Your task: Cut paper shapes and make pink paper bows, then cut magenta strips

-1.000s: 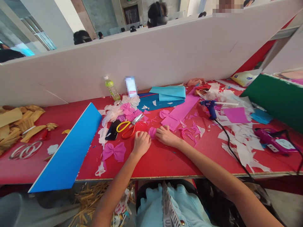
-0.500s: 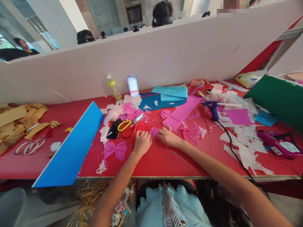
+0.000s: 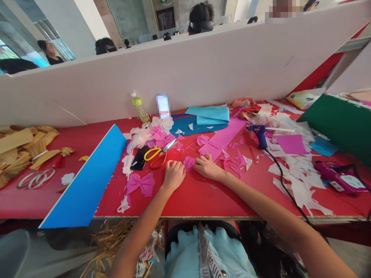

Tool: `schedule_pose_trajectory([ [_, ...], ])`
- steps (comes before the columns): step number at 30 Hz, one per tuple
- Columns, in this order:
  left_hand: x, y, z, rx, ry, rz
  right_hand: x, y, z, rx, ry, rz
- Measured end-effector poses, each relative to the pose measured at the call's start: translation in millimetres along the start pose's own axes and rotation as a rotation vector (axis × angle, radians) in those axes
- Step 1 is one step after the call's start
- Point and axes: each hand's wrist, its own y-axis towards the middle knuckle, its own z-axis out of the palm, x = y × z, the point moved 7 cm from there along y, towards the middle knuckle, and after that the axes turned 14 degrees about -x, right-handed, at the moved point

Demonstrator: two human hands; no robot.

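Observation:
Between my two hands lies a small pink crepe-paper petal (image 3: 189,163) on the red table (image 3: 199,197). The fingers of my left hand (image 3: 175,173) are curled in at its left edge. At the right edge my right hand (image 3: 208,166) pinches it with bent fingers. Scissors (image 3: 158,153) with yellow and red handles rest just beyond my left hand, beside a black phone (image 3: 139,158). A pink paper bow shape (image 3: 141,184) lies left of my left wrist. Pink paper scraps (image 3: 237,164) are scattered past my right hand.
A blue board (image 3: 87,181) stands at the left. To the right lie a glue gun (image 3: 259,135) with a black cord, white paper scraps (image 3: 298,173) and a purple device (image 3: 342,179). A bottle (image 3: 139,108) and a lit phone (image 3: 163,106) stand by the white partition (image 3: 179,69).
The right hand has shifted very slightly right, and a bit more of the pink petal shows between the hands. A person in the background at the far left has moved right.

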Motion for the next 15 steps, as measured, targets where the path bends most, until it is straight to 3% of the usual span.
schedule_pose_trajectory([
  [15, 0.8, -0.8, 0.4, 0.002, 0.005, 0.01, -9.6, -2.7, -10.0, -0.009, -0.028, 0.052],
])
